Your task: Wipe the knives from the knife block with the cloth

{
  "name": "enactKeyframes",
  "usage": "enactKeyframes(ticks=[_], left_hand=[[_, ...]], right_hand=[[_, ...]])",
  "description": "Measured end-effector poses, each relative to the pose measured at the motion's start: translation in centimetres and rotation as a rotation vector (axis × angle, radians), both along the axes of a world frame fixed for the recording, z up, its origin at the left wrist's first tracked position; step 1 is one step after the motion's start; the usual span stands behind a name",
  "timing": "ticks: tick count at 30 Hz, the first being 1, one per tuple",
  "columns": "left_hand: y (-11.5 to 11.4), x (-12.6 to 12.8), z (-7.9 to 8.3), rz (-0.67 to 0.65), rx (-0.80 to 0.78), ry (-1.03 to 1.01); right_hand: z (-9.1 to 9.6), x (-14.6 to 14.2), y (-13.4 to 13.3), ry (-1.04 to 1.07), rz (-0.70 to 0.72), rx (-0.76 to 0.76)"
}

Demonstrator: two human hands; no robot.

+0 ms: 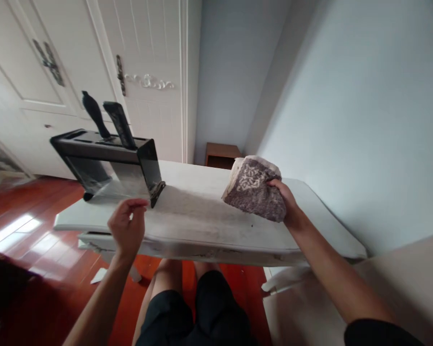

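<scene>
A folded grey-brown towel [257, 190] with a pale swirl pattern is gripped at its right edge by my right hand [283, 194], over the right part of the white table. My left hand [129, 218] is curled above the front edge, thumb and fingertips drawn together; anything between them is too small to make out. Just beyond it stands a black knife block [111, 149] with clear panels. Two black handles, one rounded knife handle [94, 113] and one flatter knife handle [119, 124], stick up from its top slots.
The white table [198, 221] spans the front, with a small dark speck [252, 226] on it. White cabinets [151, 43] rise behind, and a pale blue wall [364, 120] borders the right. A brown wooden box [222, 150] sits behind the table. My legs [169, 278] are below it.
</scene>
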State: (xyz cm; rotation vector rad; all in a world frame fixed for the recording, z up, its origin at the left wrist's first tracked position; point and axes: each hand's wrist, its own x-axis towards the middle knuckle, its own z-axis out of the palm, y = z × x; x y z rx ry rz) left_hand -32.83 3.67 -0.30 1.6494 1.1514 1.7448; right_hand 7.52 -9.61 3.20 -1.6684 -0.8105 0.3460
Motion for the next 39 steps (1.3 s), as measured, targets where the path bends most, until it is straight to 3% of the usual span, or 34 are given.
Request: enactKeyframes(ticks=[3, 6, 10, 14, 20, 25, 30, 32, 36, 39], left_hand=[[-1.2, 3.4, -0.6, -0.220, -0.065, 0.086], [-1.7, 5.7, -0.9, -0.373, -0.141, 0.137], [-2.0, 7.6, -1.0, -0.518, -0.189, 0.224], [-1.9, 8.4, -1.3, -0.627, -0.206, 0.330], [-1.6, 8.2, -1.6, -0.717, -0.216, 0.469], [-1.5, 7.5, -1.2, -0.737, -0.221, 0.468], [-1.5, 6.9, -0.9, -0.729, -0.237, 0.480], [-1.5, 6.9, -1.1, -0.725, -0.234, 0.479], [-1.3, 6.9, -1.6, -0.742, -0.234, 0.481], [-1.2, 7.0, -1.7, -0.745, -0.232, 0.477]], right_hand=[[0.9, 4.1, -3.9, 0.117, -0.028, -0.096], [1.0, 7.4, -8.2, 0.187, -0.049, -0.353], [0.5, 9.9, -12.7, 0.093, -0.178, -0.461], [0.6, 11.5, -15.2, -0.094, -0.258, -0.515], [2.3, 13.1, -15.6, -0.411, -0.312, -0.724], [2.2, 10.2, -14.6, -0.619, -0.294, -0.818], [0.1, 5.9, -14.4, -0.655, -0.318, -1.258], [-0.7, 5.7, -14.9, -0.700, -0.305, -1.269], [-1.4, 7.9, -16.1, -0.917, -0.072, -1.166], [-1.1, 9.6, -16.5, -0.868, -0.003, -1.197]])
